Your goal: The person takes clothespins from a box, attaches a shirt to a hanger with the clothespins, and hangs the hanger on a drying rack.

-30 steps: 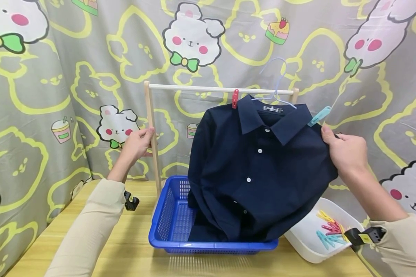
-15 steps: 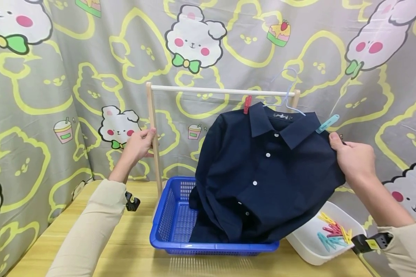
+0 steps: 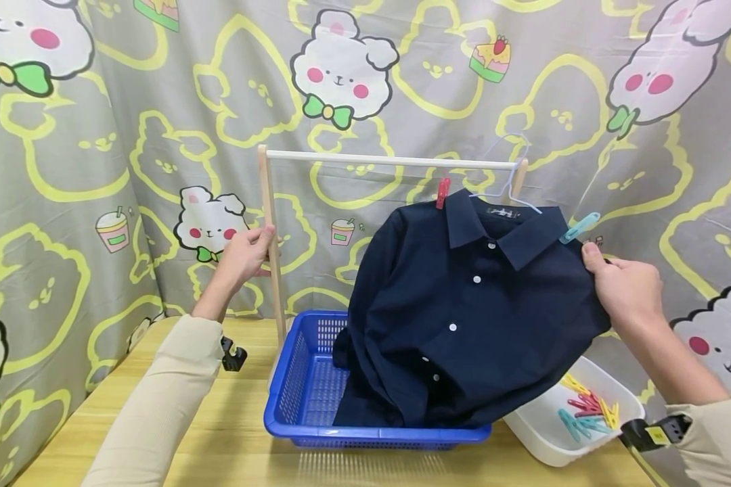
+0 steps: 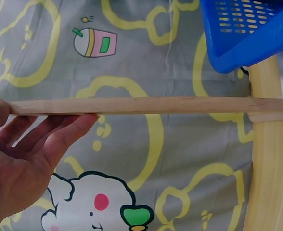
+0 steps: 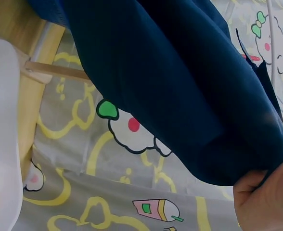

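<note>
Navy shirt [image 3: 493, 325], gripped by the right hand [image 3: 630, 291], has sunk lower; left hand [image 3: 241, 260] pinches rack post [image 3: 268, 196].

Soft, even brightness fills the room here, laying faint stripes of light on the wood-grained tabletop [image 3: 231, 419] before the blue plastic basket [image 3: 378, 434] and swallowing folds in the navy shirt [image 3: 499, 331], while the 2 wrist views look dimmer and blurrier.

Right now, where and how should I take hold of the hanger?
I'd pinch the hanger by its neck, just below the hook, coming from above and in front. There the thin wire stands up clear of the shirt, while its shoulders slope down into the collar. In the head view the rack bar crosses near the hook; whether they touch, I can't tell.
</note>
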A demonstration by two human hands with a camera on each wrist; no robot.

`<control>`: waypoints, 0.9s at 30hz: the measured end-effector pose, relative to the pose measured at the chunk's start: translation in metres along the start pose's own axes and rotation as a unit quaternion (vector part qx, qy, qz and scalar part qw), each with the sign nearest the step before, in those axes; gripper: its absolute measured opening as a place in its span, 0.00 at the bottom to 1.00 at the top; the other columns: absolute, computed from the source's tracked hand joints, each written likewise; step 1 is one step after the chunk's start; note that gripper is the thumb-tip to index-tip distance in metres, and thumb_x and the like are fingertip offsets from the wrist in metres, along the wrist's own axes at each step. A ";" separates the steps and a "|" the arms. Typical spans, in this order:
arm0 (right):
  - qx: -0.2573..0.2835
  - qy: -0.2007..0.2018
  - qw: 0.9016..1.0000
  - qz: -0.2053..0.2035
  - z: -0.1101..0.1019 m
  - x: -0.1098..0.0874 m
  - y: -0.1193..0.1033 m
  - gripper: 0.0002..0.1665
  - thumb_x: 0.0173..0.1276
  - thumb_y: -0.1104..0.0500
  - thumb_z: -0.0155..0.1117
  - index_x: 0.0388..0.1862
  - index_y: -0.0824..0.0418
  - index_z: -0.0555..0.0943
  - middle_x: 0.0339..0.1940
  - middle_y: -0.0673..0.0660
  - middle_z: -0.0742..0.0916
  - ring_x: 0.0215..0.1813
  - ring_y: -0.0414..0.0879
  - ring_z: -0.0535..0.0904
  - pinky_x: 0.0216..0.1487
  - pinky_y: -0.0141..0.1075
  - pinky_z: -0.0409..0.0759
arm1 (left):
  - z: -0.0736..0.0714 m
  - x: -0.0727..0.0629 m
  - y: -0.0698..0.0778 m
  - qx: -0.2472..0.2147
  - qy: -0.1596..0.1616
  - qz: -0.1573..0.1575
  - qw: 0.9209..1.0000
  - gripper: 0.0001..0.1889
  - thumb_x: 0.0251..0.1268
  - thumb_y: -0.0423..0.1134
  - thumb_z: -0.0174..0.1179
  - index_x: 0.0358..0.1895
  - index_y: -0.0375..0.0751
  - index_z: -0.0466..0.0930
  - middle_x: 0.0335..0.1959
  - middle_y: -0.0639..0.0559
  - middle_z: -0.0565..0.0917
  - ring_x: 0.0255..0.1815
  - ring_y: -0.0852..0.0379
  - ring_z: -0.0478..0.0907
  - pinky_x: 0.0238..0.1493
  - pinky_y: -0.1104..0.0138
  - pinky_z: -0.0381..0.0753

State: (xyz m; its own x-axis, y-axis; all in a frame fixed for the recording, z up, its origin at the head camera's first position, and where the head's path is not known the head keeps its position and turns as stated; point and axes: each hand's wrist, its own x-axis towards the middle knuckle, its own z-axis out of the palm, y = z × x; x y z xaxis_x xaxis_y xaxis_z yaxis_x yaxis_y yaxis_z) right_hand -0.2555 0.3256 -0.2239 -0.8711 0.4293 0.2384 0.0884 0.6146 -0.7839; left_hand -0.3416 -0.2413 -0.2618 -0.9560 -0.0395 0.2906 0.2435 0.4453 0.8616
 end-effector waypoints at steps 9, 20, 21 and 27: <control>-0.020 0.008 1.000 -0.015 0.005 0.000 0.007 0.47 0.70 0.25 0.45 0.33 0.67 0.86 0.38 0.70 0.83 0.47 0.62 0.73 0.34 0.42 0.68 | 0.000 -0.001 0.001 0.003 0.001 -0.003 1.000 0.37 0.75 0.68 0.41 0.63 0.38 0.76 0.53 0.30 0.82 0.54 0.40 0.82 0.50 0.48 0.85; -0.031 -0.007 0.999 -0.014 0.010 -0.001 0.020 0.47 0.71 0.25 0.44 0.35 0.68 0.86 0.23 0.55 0.83 0.41 0.56 0.74 0.31 0.40 0.72 | 0.000 -0.003 0.005 0.010 0.000 0.003 1.000 0.40 0.73 0.69 0.40 0.62 0.35 0.77 0.54 0.27 0.81 0.56 0.38 0.82 0.45 0.53 0.88; -0.032 -0.008 0.999 -0.016 0.010 -0.001 0.022 0.48 0.71 0.25 0.44 0.36 0.68 0.86 0.24 0.55 0.83 0.41 0.56 0.74 0.31 0.40 0.72 | 0.000 -0.003 0.005 0.010 0.000 0.003 1.000 0.40 0.73 0.69 0.40 0.62 0.34 0.77 0.54 0.27 0.81 0.56 0.38 0.82 0.46 0.51 0.87; -0.048 -0.004 0.998 -0.027 0.013 0.000 0.031 0.50 0.72 0.26 0.44 0.46 0.74 0.84 0.33 0.68 0.87 0.42 0.60 0.76 0.31 0.42 0.71 | 0.001 -0.002 0.003 0.008 0.002 0.002 1.000 0.38 0.74 0.68 0.41 0.62 0.35 0.77 0.53 0.28 0.81 0.55 0.38 0.82 0.48 0.49 0.86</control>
State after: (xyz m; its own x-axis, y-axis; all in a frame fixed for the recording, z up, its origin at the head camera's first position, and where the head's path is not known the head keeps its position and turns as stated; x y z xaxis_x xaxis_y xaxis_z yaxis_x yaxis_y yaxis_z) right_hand -0.2591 0.3356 -0.2557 -0.8800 0.3884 0.2734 0.0870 0.6978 -0.7110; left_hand -0.3391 -0.2388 -0.2602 -0.9544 -0.0418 0.2957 0.2445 0.4593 0.8540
